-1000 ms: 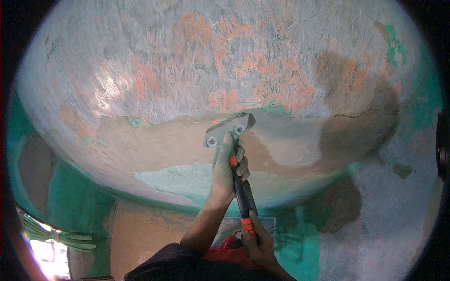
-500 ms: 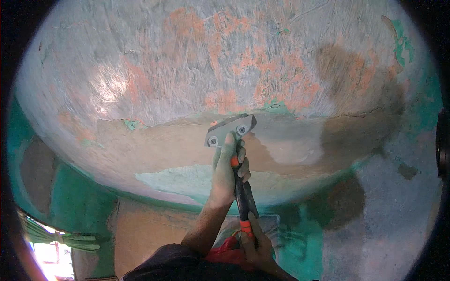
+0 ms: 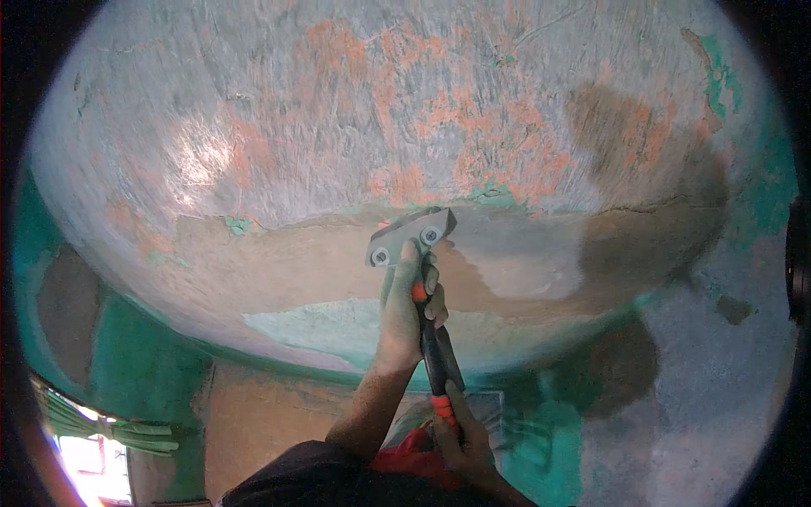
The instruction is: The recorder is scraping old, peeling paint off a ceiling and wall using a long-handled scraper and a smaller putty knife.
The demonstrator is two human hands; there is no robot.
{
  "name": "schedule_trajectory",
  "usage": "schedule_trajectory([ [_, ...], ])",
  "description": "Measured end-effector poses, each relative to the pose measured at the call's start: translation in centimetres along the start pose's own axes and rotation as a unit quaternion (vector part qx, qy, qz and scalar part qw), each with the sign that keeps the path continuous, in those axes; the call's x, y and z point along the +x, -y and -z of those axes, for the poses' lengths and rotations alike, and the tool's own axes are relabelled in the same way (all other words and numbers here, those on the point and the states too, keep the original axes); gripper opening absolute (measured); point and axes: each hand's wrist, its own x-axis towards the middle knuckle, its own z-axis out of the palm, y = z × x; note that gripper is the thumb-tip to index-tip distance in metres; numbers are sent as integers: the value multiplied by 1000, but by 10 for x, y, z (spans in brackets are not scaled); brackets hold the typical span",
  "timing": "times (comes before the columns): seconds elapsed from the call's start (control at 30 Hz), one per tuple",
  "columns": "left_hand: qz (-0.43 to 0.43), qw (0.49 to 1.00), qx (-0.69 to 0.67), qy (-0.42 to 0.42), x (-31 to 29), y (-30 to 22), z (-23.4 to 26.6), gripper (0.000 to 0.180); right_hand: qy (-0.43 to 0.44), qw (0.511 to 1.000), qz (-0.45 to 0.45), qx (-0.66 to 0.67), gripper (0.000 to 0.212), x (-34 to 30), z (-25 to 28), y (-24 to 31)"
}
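Black-handled scraper angled upward, its head just below a ragged plaster edge. Left hand wrapped near head; right hand grips lower end. Wall surface extends either side.

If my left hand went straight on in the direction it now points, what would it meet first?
Your left hand would first meet the grey scraper head just ahead, then, it seems, the patchy surface beyond. Depth is unclear: the head may touch that surface.
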Motion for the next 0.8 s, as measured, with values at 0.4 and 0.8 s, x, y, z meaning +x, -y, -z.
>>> schedule_trajectory([
  [0.4, 2, 1000, -4, 6, 3, 5, 1, 35, -53, 994, 89, -29, 55, 6, -2, -13],
  [0.8, 7, 1000, 3, 0, 3, 1, -1, 36, -47, 994, 89, -40, 58, 5, -1, -8],
])
